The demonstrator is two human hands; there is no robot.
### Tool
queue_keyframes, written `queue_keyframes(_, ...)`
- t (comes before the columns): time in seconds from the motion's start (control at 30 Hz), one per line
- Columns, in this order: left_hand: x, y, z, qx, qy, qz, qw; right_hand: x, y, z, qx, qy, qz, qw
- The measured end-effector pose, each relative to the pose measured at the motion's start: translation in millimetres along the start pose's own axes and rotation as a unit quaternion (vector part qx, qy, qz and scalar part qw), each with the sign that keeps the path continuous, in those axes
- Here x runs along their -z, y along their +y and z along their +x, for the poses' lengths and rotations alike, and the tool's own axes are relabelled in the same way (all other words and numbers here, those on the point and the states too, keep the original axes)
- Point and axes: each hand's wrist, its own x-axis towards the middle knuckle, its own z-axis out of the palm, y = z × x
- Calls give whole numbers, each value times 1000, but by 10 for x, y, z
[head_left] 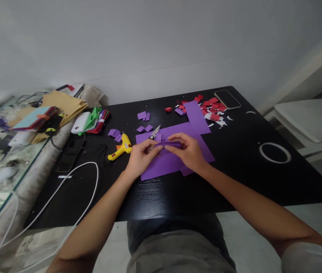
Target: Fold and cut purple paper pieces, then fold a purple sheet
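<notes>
A narrow strip of purple paper [172, 144] is held level between my two hands, above larger purple sheets [156, 167] on the black table. My left hand [143, 153] pinches its left end between thumb and fingers. At the other end, my right hand [187, 149] grips it, thumb below and fingers curled over the top. Just beyond the left fingers lie scissors [155, 132], blades pointing away; their handles are partly hidden. A yellow glue gun [122, 147] rests left of my left hand. Another purple sheet [197, 117] lies past my right hand.
Small purple pieces [142, 115] lie in groups behind and left. Red and white scraps [213, 108] are piled back right near a phone [227, 99]. A white ring [275, 152] sits at right. A white cable [96, 178] loops over the left edge; a white chair [308, 117] stands right.
</notes>
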Motion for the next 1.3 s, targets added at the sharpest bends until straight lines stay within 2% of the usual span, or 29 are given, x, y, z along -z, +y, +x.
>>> queue_keyframes(0.33, -8, 37, 0, 2, -4, -18, 1000, 23, 11, 8, -13, 21, -9, 1000)
queue_keyframes(0.67, -44, 14, -31, -30, -2, 11, 999, 5, -53, -21, -9, 17, -18, 1000)
queue_keyframes(0.77, -39, 27, -31, -28, 6, 9, 1000, 17, -57, -17, -29, 22, -9, 999)
queue_keyframes(0.93, -9, 67, -6, -8, 54, -1, 999, 70, -61, 35, -90, 53, 53, 993)
queue_keyframes(1.03, -3, 82, 5, -5, 56, -1, 998, 84, -58, 49, -103, 65, 64, 991)
queue_keyframes(1.17, -8, 69, 8, 18, 40, -14, 999, 70, -39, 44, -95, 61, 60, 992)
queue_keyframes(1.3, -8, 31, 7, 26, 51, -11, 998, 65, -23, 55, -66, 53, 37, 996)
